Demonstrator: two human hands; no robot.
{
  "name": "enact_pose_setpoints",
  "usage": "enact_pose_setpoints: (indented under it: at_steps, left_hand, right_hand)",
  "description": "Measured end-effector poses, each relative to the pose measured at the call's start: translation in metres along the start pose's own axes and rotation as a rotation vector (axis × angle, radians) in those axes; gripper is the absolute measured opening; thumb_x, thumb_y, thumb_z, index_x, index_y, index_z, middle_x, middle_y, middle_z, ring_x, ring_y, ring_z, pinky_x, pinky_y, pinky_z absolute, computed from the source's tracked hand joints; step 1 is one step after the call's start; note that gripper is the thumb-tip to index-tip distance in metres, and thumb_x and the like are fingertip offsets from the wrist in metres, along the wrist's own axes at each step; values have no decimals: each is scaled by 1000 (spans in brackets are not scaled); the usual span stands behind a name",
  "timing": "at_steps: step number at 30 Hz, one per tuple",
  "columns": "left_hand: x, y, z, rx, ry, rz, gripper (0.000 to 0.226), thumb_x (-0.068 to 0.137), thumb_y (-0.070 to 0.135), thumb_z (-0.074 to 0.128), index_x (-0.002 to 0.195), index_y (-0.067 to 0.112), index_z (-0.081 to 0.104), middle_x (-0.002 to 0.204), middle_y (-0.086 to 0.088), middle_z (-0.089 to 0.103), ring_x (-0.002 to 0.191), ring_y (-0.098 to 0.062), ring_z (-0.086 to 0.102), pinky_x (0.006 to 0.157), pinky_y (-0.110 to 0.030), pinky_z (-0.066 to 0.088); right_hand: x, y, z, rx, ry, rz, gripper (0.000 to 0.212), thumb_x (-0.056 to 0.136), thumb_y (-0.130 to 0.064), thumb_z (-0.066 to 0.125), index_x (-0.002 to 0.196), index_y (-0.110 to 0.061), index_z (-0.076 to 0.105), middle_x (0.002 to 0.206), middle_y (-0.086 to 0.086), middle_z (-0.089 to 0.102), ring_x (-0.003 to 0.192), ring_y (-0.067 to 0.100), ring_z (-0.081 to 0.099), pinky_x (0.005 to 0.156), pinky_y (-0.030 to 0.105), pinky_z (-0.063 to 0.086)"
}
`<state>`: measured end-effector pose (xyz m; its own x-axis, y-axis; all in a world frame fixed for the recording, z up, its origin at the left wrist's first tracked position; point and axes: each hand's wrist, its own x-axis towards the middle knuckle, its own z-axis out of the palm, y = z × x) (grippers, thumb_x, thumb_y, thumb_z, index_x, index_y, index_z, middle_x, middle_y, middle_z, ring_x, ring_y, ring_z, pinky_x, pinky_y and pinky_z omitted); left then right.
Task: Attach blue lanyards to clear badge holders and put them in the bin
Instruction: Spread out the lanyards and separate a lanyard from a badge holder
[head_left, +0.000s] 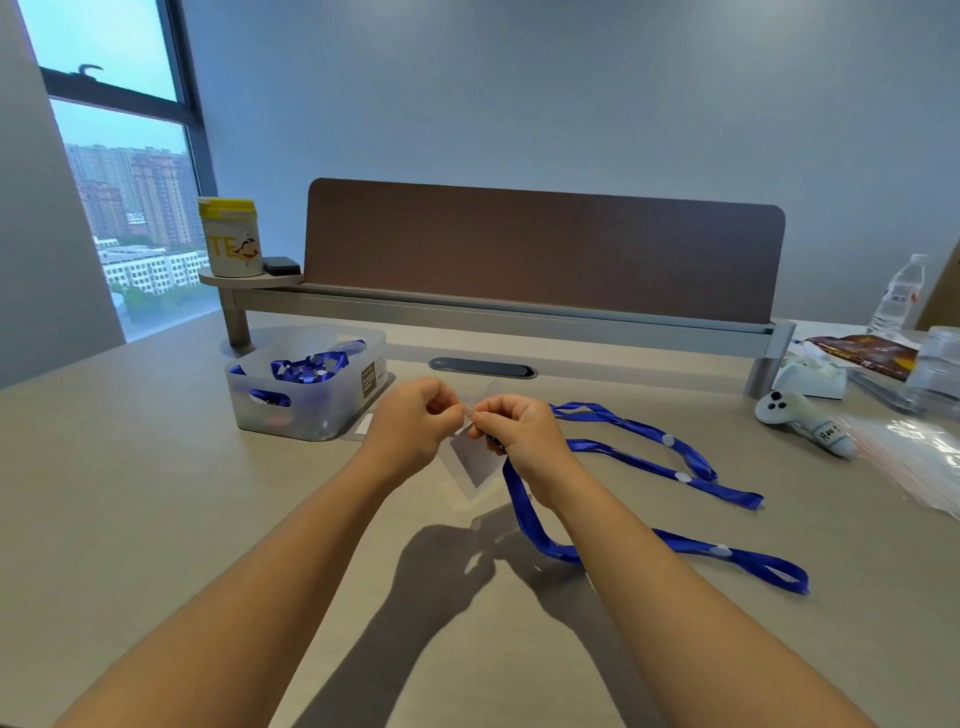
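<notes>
Above the middle of the table, my left hand (415, 423) pinches the top edge of a clear badge holder (470, 465), which hangs tilted below my fingers. My right hand (522, 434) grips the clip end of a blue lanyard (535, 535) right against that top edge; its ribbon drops to the table and runs off to the right. Two more blue lanyards (649, 447) lie on the table to the right of my hands. A translucent bin (306, 395) at the left holds several lanyards with holders.
A brown desk divider (540, 249) on a metal rail crosses the back. A yellow-lidded tub (231, 236) stands on a small shelf at back left. At right lie a white controller (800, 421), a water bottle (898, 293), clear plastic bags (914, 462) and a snack packet (862, 353).
</notes>
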<state>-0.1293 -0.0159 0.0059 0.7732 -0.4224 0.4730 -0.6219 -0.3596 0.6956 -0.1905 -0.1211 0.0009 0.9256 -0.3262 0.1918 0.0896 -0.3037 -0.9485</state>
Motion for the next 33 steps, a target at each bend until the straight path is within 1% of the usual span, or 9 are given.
enact_pose_setpoints:
  at_steps: [3, 7, 13, 16, 19, 22, 25, 28, 33]
  left_hand:
    - [1, 0, -2, -35, -4, -2, 18, 86, 13, 52, 92, -2, 60, 83, -7, 55, 75, -16, 50, 59, -13, 39]
    - [-4, -4, -3, -157, -70, 25, 15, 79, 19, 62, 89, 12, 53, 90, -4, 55, 84, -17, 53, 63, -14, 44]
    - [-8, -9, -4, -334, -128, -44, 13, 79, 19, 60, 91, 15, 56, 85, 6, 58, 84, -12, 56, 77, -27, 49]
    - [-7, -10, -5, -400, -283, -131, 33, 78, 18, 63, 110, 13, 53, 111, -3, 58, 102, -19, 53, 82, -26, 47]
    - [-6, -12, -6, -357, -397, -196, 66, 72, 21, 70, 128, 22, 37, 142, -7, 37, 127, -26, 38, 99, -41, 39]
    - [-6, -10, -7, -363, -452, -202, 77, 74, 14, 68, 135, 27, 23, 151, -6, 21, 136, -29, 26, 107, -47, 31]
    - [-5, -10, -3, -349, -489, -183, 77, 75, 7, 65, 135, 27, 21, 149, -9, 26, 134, -29, 29, 104, -46, 35]
    - [-2, -17, -3, -256, -476, -159, 79, 71, 18, 72, 134, 28, 25, 146, -10, 29, 130, -28, 33, 101, -44, 38]
    - [2, -51, -9, 146, -528, -123, 83, 65, 34, 74, 133, 34, 27, 148, -5, 23, 134, -27, 24, 109, -49, 31]
  right_hand:
    - [1, 0, 0, 20, 2, -1, 20, 91, -9, 48, 97, 3, 63, 69, -1, 55, 64, 8, 47, 60, 16, 41]
    - [5, -3, -6, 101, -33, 32, 20, 92, -11, 48, 76, -18, 57, 68, -1, 53, 60, 10, 46, 57, 17, 42]
    - [6, 5, -6, 174, -29, 96, 22, 93, -12, 45, 76, -18, 58, 62, 1, 50, 55, 10, 41, 53, 19, 37]
    - [7, 5, -7, 243, -51, 142, 26, 95, -11, 42, 74, -16, 56, 63, 2, 46, 60, 12, 42, 62, 23, 40]
    - [7, 1, -9, 332, -93, 175, 29, 96, -9, 37, 73, -13, 54, 62, 4, 44, 64, 14, 48, 68, 26, 46]
    - [8, 0, -9, 395, -124, 186, 29, 97, -10, 35, 75, -12, 54, 61, 4, 45, 68, 16, 56, 68, 28, 51]
    - [10, 1, -10, 398, -144, 207, 28, 97, -11, 36, 77, -13, 56, 62, 4, 48, 65, 14, 59, 63, 25, 53]
    - [12, 4, -12, 310, -143, 209, 23, 95, -11, 40, 79, -13, 56, 62, 2, 48, 55, 12, 54, 56, 22, 50]
    - [12, 16, -23, -215, -143, 198, 6, 88, -16, 56, 89, -12, 60, 73, 1, 57, 56, 8, 45, 52, 18, 37]
